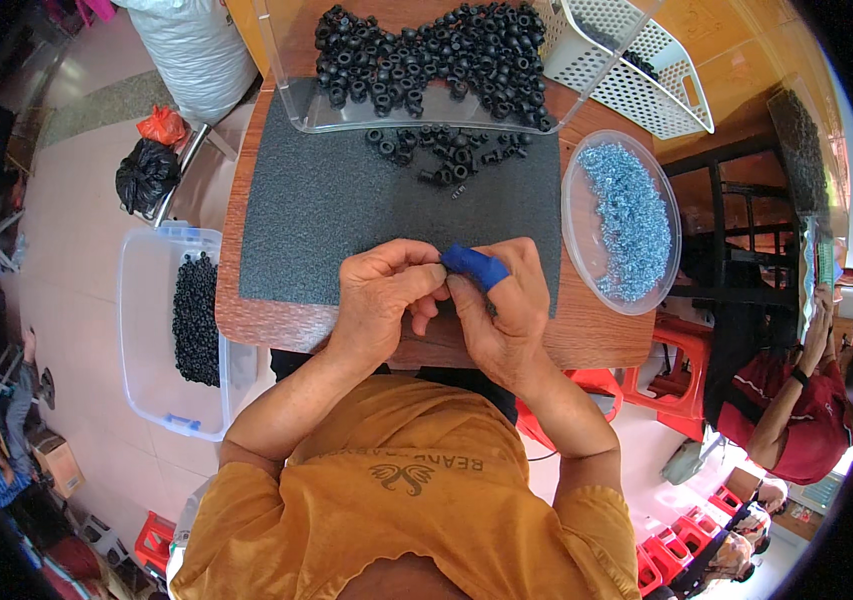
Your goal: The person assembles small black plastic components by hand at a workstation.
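1. From the head view, my left hand (381, 295) is above the near part of the dark mat (346, 210), its thumb and forefinger drawn narrow. The tips are partly hidden, so I cannot tell whether they close on a piece.
2. My right hand (506, 305) meets it from the right, also drawn narrow; a blue finger cover (474, 267) wraps its forefinger. I cannot tell what, if anything, its tips grip.
3. Beyond my hands, loose black parts (401, 155) lie scattered on the far part of the mat, with a small silvery piece (458, 191) at their near side.
4. At the far side of the wooden table (591, 340), a clear bin (416, 129) holds a large black pile (426, 60) of similar small parts.
5. To the right of the mat sits a round clear dish (586, 265) of small bluish, shiny pieces (631, 225). Farther back is a white perforated basket (666, 112).
6. Left of the table, a clear box (146, 340) holds small black pieces (196, 320), gathered toward its right side.
7. Far left, a white sack (191, 50) stands near a black bag (146, 178). On the right, red stools (681, 375) stand near a person in a dark red top (786, 420).
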A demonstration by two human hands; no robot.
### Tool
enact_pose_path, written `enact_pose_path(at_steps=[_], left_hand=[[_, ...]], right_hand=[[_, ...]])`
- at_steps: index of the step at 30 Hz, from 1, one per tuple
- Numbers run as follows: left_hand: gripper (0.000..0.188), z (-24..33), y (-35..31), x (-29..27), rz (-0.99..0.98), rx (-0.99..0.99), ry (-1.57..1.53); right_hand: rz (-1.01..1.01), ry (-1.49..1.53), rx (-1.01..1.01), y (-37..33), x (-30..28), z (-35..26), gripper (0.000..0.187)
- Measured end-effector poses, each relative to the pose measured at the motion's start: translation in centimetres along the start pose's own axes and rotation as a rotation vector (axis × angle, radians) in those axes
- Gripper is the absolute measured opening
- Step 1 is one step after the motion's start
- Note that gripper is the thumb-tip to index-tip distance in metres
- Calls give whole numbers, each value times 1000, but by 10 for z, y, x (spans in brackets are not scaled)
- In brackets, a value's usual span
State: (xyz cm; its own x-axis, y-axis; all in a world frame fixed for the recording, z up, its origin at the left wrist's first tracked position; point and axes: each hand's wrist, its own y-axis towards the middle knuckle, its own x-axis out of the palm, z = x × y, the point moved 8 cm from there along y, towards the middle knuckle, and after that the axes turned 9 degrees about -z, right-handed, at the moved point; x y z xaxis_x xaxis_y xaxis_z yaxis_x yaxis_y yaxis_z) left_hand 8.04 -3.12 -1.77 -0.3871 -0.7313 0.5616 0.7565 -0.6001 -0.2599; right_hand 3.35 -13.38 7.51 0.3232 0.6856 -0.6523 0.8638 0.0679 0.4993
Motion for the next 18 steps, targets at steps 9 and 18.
enact_pose_path(at_steps=[9, 18], left_hand=[[9, 2, -1, -1, 29, -14, -99], [9, 3, 0, -2, 9, 31, -145]], right_hand=[[-33, 62, 47, 1, -1, 2, 29], [-143, -40, -5, 11, 3, -7, 37]])
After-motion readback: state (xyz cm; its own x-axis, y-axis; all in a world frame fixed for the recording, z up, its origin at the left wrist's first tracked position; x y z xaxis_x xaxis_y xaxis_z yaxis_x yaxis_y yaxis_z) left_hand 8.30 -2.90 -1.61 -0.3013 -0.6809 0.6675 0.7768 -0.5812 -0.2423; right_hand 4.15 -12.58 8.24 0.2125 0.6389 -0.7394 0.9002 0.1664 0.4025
